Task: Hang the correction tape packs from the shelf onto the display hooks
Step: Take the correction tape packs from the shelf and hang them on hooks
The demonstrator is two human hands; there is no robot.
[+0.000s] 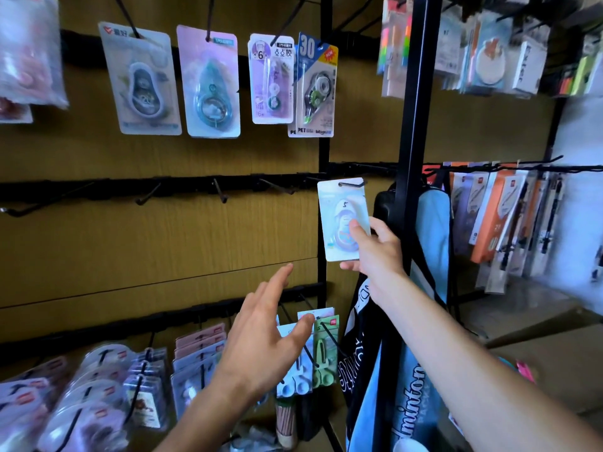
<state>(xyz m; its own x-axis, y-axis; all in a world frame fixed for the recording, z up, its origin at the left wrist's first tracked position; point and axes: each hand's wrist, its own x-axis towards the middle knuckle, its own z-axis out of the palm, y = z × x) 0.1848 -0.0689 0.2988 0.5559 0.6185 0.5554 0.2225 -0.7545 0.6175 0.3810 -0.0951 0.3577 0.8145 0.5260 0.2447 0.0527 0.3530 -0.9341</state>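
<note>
My right hand (375,249) pinches a pale blue correction tape pack (341,212) by its lower part, thumb on the front. The pack's top slot sits on a black display hook (350,184) at the right end of the middle rail. My left hand (264,337) is held open in the air below it, fingers spread, holding nothing. Several empty hooks (222,194) stick out along the middle rail to the left. Four tape packs (212,83) hang on the top rail.
The bottom rail carries several rows of hanging packs (199,360). A black upright post (414,125) stands just right of the held pack, with blue and black bags (427,239) hanging beside it. More stationery hangs at the right (496,216).
</note>
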